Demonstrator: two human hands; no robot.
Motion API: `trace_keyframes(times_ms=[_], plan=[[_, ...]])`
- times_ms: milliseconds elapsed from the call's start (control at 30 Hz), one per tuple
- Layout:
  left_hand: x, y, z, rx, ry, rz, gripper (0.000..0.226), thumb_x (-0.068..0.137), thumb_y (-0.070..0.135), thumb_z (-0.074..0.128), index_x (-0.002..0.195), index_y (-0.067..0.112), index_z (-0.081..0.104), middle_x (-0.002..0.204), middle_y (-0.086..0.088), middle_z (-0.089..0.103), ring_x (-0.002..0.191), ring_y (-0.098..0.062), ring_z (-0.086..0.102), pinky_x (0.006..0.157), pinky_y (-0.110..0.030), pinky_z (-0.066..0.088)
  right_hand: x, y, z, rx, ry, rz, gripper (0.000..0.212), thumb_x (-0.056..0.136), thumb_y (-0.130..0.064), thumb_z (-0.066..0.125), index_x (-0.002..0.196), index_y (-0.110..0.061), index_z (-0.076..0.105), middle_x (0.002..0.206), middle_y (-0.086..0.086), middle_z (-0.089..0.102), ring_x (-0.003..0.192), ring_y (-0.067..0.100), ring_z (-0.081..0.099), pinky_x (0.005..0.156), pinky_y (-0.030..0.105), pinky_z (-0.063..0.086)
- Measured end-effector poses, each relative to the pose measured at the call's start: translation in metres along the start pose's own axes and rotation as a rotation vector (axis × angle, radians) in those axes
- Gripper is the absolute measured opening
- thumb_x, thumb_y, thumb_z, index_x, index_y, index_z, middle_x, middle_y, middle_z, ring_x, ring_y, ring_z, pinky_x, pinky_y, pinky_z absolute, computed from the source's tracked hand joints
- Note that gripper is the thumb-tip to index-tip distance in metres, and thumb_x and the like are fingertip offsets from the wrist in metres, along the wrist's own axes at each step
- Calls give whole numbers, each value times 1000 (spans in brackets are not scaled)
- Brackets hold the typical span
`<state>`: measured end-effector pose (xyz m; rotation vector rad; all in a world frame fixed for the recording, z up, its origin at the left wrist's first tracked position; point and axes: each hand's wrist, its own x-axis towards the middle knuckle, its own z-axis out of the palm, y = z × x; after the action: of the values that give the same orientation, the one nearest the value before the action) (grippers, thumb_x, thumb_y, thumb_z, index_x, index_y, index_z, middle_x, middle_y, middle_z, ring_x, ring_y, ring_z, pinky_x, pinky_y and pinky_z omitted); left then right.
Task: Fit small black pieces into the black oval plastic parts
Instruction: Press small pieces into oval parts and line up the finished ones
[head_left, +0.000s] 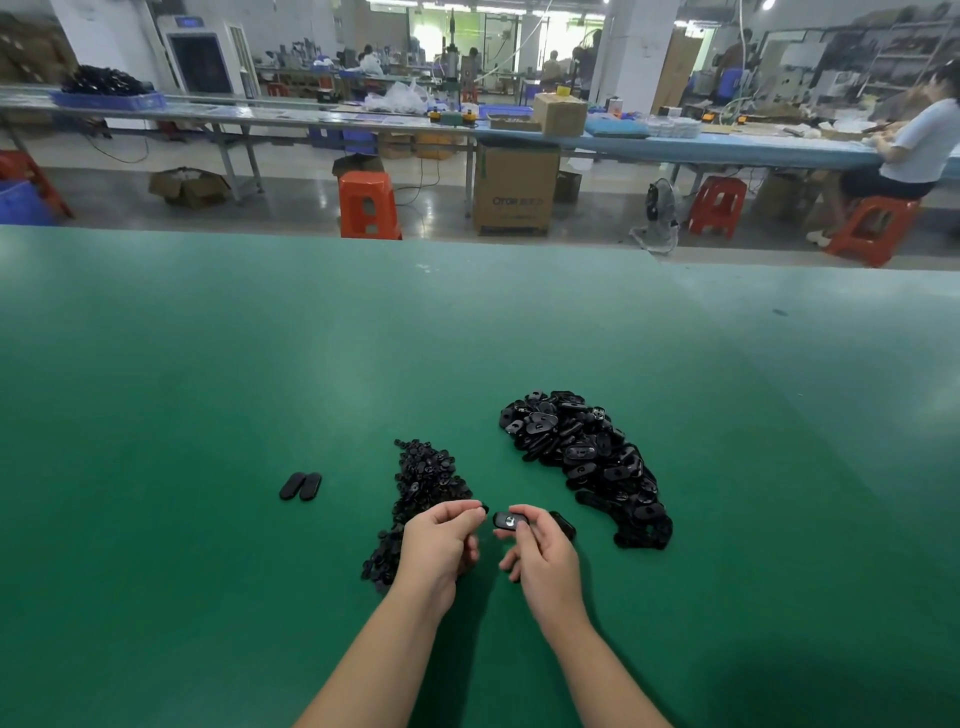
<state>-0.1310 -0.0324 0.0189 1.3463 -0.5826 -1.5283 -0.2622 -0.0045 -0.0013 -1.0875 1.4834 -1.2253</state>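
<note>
The left hand (441, 540) pinches a small piece (484, 509) at its fingertips, and the right hand (543, 558) grasps an oval part (510, 521) with its recess turned up; the two sit just apart above the mat (208, 415). The likeliest slip is the tiny piece twisting or dropping from the pinch as it meets the recess, since black on black hides the alignment. A second dark part seems tucked behind the right fingers and could crowd the grip. The parts are smooth, glossy, rounded plastic; the pieces look small and knobbly. The piece pile (421, 483) lies near left, the oval pile (587, 462) far right, and two finished ovals (301, 486) lie side by side further left.
</note>
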Motion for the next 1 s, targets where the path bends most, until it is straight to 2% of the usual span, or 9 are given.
trace_keyframes(times_ms=[100, 200, 467, 667, 867, 1000], plan=[[0, -2, 0, 18, -7, -1, 10, 88, -3, 69, 97, 1, 72, 54, -4, 55, 45, -13, 44, 48, -27, 36, -1, 0, -1, -10, 11, 2, 21, 105, -12, 50, 105, -25, 66, 90, -6, 77, 58, 13, 62, 53, 29, 49], [-2, -2, 1, -23, -44, -22, 11, 88, -5, 66, 98, -1, 71, 56, -4, 55, 44, -12, 43, 45, -25, 37, -1, -1, 0, 4, 17, 1, 20, 105, -11, 50, 105, -22, 66, 90, -4, 77, 58, 14, 61, 52, 29, 48], [-7, 2, 2, -131, -60, -66, 12, 91, -6, 63, 102, -3, 66, 74, -10, 71, 47, -11, 50, 43, -22, 43, -1, -2, 0, 21, 16, 7, 18, 106, -11, 49, 106, -21, 65, 90, -1, 76, 58, 15, 60, 53, 30, 47], [-8, 1, -1, 71, -88, 26, 18, 94, -4, 61, 100, 7, 75, 82, -11, 73, 52, -12, 54, 51, -26, 48, -1, -3, -1, 32, 12, 13, 19, 106, -11, 48, 107, -21, 65, 89, -2, 76, 58, 15, 59, 52, 30, 47], [-14, 3, -1, 225, -108, 117, 9, 98, 1, 58, 104, 2, 64, 86, -11, 76, 53, -22, 63, 49, -31, 52, -1, -1, -1, 39, 0, 9, 21, 106, -9, 47, 104, -21, 63, 90, 0, 76, 62, 16, 59, 55, 31, 48], [-16, 3, 2, 329, -49, 189, 8, 93, 6, 67, 91, 10, 74, 73, -6, 72, 52, -13, 57, 47, -27, 47, 0, 2, -1, 11, 3, 10, 20, 105, -9, 47, 104, -22, 62, 87, 3, 75, 61, 17, 60, 57, 36, 48]])
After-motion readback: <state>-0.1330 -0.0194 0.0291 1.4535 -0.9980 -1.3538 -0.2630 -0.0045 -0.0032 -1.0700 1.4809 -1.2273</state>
